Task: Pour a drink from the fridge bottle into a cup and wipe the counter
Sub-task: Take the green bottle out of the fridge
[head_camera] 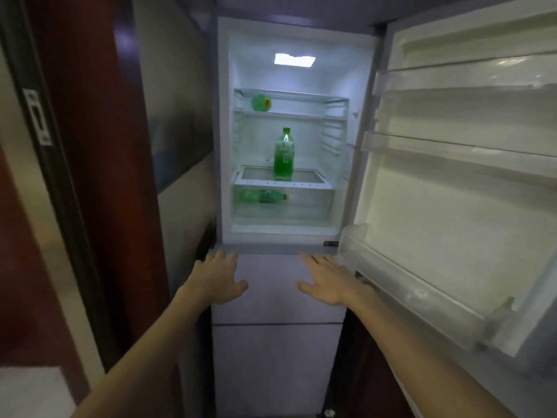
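Upright green bottle (283,155) stood on the middle fridge shelf (313,185), long axis vertical, above and ahead of both hands; left hand (217,277) and right hand (324,279) spread flat, holding nothing, below the compartment; neither hand clearly nearer, my read.

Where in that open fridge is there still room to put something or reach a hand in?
Top shelf: bare right of the tipped bottle. Middle shelf: free either side of the upright bottle, a hand should pass. Door racks: nothing visible in them. Tightest is the bottom drawer, where a lying bottle takes the left half.
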